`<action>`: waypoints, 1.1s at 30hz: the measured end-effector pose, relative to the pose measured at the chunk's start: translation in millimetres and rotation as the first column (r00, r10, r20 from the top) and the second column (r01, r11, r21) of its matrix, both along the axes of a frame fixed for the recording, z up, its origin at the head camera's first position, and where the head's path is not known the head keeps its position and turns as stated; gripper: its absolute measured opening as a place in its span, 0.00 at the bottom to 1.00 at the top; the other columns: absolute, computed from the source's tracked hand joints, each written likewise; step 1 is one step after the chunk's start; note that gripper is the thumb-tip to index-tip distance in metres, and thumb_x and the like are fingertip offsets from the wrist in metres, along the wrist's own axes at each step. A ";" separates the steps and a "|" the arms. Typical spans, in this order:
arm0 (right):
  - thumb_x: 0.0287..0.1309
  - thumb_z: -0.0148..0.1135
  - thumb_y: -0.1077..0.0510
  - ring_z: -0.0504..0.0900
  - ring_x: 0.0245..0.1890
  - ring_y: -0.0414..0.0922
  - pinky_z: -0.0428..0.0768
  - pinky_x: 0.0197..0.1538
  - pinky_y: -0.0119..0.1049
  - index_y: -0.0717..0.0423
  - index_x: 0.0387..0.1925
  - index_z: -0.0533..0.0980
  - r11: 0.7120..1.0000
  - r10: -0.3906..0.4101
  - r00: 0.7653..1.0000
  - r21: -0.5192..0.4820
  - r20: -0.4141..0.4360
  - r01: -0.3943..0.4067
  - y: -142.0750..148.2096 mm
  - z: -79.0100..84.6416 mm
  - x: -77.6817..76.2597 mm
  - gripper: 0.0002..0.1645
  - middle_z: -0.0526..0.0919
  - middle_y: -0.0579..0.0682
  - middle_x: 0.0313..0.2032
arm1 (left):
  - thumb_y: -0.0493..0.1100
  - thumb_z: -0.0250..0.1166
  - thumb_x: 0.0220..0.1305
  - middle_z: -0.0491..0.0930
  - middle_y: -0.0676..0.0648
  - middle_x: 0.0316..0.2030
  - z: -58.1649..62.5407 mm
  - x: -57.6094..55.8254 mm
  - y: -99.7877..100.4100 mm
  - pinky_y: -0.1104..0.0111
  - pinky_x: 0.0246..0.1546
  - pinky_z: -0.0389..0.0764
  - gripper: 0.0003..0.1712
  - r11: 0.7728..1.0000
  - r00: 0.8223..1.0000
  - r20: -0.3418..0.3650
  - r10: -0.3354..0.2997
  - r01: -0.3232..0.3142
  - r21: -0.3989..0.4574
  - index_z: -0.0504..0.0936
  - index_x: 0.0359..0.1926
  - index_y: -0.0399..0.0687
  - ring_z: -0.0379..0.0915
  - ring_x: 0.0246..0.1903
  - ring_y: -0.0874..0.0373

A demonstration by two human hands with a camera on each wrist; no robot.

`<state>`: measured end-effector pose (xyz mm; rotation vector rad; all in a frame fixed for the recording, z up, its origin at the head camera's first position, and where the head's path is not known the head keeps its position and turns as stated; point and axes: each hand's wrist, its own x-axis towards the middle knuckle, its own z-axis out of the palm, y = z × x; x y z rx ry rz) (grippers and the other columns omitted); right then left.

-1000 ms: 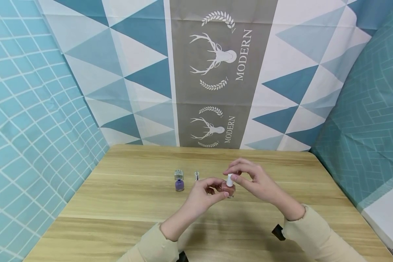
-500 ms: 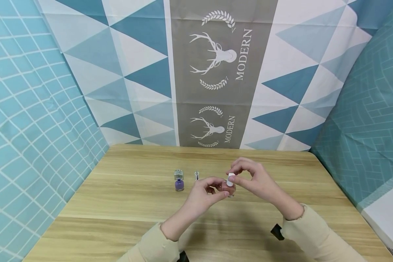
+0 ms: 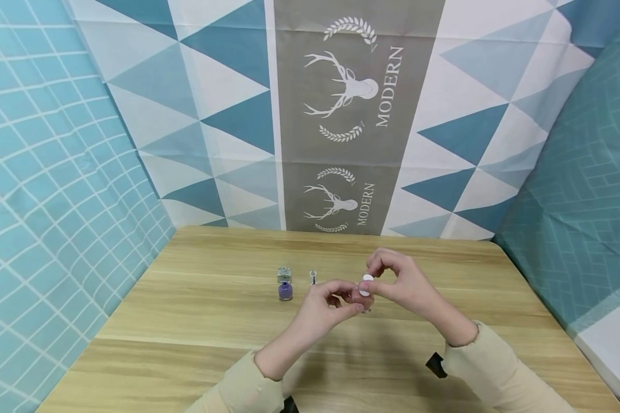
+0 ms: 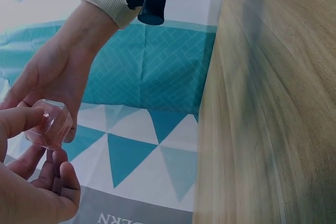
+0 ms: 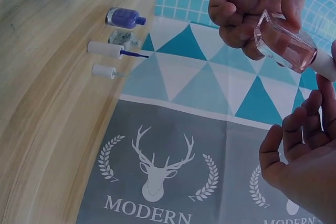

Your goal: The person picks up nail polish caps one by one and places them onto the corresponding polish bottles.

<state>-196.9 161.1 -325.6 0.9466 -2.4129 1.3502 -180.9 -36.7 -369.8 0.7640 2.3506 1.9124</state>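
Room to pass along the bench at the person's left. Just past the left grip, purple bottle, clear bottle and two brush caps obstruct; patterned cloth closes the back.

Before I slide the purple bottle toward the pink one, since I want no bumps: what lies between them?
In the head view, a bare strip of tabletop, then the left hand, gripping the pink bottle.

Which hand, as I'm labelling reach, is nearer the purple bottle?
Left. The left hand is to the right of the purple bottle, apart from it; the right hand is farther right, beyond the pink bottle.
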 end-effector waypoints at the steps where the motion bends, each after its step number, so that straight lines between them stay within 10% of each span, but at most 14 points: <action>1: 0.44 0.72 0.66 0.74 0.31 0.42 0.72 0.41 0.35 0.49 0.24 0.73 1.000 -0.005 1.000 0.003 0.003 0.005 -1.3 1.7 1.1 0.14 0.74 0.44 0.28 | 0.40 0.69 0.55 0.83 0.50 0.36 0.1 0.2 -0.1 0.74 0.34 0.73 0.11 1.000 1.000 0.000 -0.001 0.001 0.002 0.83 0.42 0.49 0.73 0.35 0.61; 15: 0.56 0.63 0.65 0.72 0.34 0.38 0.73 0.38 0.31 0.50 0.51 0.78 0.995 0.084 0.988 0.063 -0.130 -0.076 3.4 -0.1 -1.4 0.20 0.80 0.42 0.41 | 0.41 0.69 0.55 0.82 0.50 0.38 1.8 -0.3 -1.9 0.73 0.36 0.74 0.14 1.000 1.000 0.000 0.008 -0.008 0.017 0.83 0.44 0.47 0.73 0.35 0.63; 24: 0.65 0.52 0.66 0.74 0.55 0.40 0.74 0.52 0.35 0.52 0.53 0.77 0.984 0.163 0.982 0.086 -0.097 -0.155 8.1 2.0 0.8 0.18 0.79 0.44 0.52 | 0.41 0.69 0.55 0.81 0.51 0.35 1.0 -0.4 -1.9 0.73 0.34 0.73 0.13 1.000 1.000 0.015 0.008 -0.008 0.002 0.83 0.43 0.47 0.72 0.35 0.62; 33: 0.63 0.54 0.66 0.75 0.51 0.41 0.74 0.48 0.36 0.49 0.50 0.79 0.989 0.117 0.986 0.102 -0.115 -0.105 7.0 -0.1 2.4 0.17 0.80 0.44 0.49 | 0.42 0.69 0.56 0.83 0.49 0.38 1.6 -0.6 -0.7 0.73 0.35 0.73 0.11 1.000 1.000 0.004 -0.003 0.003 0.007 0.83 0.41 0.46 0.73 0.35 0.63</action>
